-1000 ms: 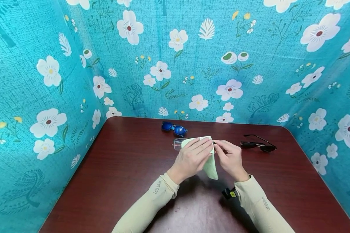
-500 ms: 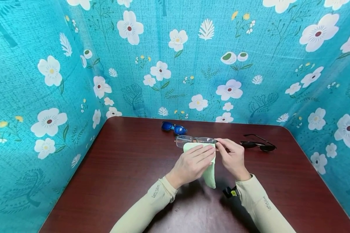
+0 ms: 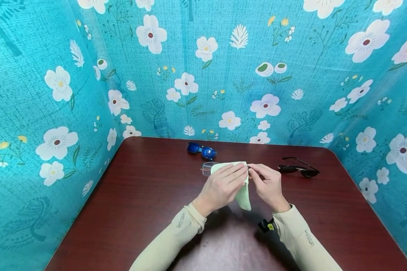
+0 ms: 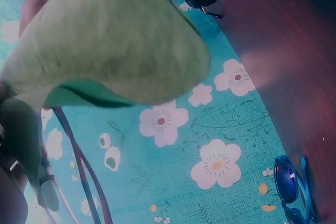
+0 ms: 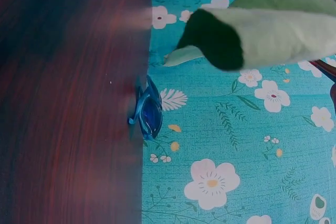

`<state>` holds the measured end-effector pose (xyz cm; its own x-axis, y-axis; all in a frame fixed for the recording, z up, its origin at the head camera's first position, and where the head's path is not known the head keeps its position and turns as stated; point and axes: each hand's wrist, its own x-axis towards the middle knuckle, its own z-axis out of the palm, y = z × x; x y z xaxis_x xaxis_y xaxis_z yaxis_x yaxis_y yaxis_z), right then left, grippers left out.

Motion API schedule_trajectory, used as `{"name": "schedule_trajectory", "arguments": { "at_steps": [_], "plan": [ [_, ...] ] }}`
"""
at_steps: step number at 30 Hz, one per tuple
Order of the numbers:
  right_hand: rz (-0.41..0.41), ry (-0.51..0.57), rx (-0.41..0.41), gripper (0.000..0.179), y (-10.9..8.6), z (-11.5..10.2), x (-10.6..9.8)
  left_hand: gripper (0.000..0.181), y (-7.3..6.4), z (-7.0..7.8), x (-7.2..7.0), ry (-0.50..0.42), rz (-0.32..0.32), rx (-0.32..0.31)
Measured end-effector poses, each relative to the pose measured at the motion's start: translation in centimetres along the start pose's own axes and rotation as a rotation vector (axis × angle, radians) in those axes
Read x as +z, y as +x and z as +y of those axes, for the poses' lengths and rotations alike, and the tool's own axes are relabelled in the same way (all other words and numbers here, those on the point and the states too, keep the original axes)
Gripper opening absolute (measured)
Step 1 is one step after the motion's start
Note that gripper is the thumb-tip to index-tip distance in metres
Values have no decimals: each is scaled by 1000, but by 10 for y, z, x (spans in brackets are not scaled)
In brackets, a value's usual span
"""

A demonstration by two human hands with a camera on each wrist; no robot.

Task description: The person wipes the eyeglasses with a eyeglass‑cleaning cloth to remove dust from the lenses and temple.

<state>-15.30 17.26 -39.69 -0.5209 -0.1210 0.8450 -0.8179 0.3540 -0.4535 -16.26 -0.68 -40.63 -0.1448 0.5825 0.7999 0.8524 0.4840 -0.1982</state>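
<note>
A pair of clear-lensed eyeglasses (image 3: 206, 169) is held above the table in the head view. My right hand (image 3: 267, 185) pinches their right end between thumb and fingers. Over the nearer lens and the bridge lies a pale green cloth (image 3: 243, 197), its loose end hanging down. My left hand (image 3: 221, 188) holds this cloth against the eyeglasses, fingers stretched flat across the front; its thumb is hidden. In the left wrist view the cloth (image 4: 115, 40) fills the upper left, with the dark temples (image 4: 81, 163) below it. The right wrist view has the cloth (image 5: 283, 35) at upper right.
Blue-lensed sunglasses (image 3: 201, 150) lie on the dark red table (image 3: 149, 195) near its back edge. Black sunglasses (image 3: 298, 170) rest at the right, one temple up. A turquoise flowered curtain (image 3: 220, 75) borders the table at the back and sides.
Half a second ago the cloth was lower and both lenses showed above it. Now the cloth covers most of the eyeglasses again, much as a second ago. The right hand has kept its hold.
</note>
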Motion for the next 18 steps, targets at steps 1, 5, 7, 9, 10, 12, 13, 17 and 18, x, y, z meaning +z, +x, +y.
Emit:
{"name": "schedule_trajectory", "arguments": {
  "at_steps": [1, 5, 7, 9, 10, 12, 13, 17, 18],
  "plan": [
    [2, 10, 11, 25, 0, 0, -1, 31, 0, 0, 0, 3, -2, 18],
    [23, -1, 38, 25, 0, 1, -3, 29, -3, -2, -2, 19, 11, 58],
    [39, -25, 47, 24, 0, 1, -5, 27, -4, -4, -4, 33, 25, 37],
    [55, -63, 54, 23, 1, 1, -6, 26, -6, -8, -6, 46, 48, -2],
    [61, -75, 61, 23, 1, 1, -7, 25, -6, -9, -8, 52, 62, -26],
    [65, -77, 71, 23, 2, 1, -9, 23, -8, -14, -10, 71, 95, -70],
    [67, -77, 75, 23, 2, 1, -10, 22, -9, -16, -11, 80, 109, -91],
    [62, -56, 79, 24, 3, 1, -12, 18, -13, -24, -14, 78, 143, -175],
    [62, -57, 78, 24, 3, 1, -12, 18, -13, -26, -15, 68, 145, -194]
  ]
}}
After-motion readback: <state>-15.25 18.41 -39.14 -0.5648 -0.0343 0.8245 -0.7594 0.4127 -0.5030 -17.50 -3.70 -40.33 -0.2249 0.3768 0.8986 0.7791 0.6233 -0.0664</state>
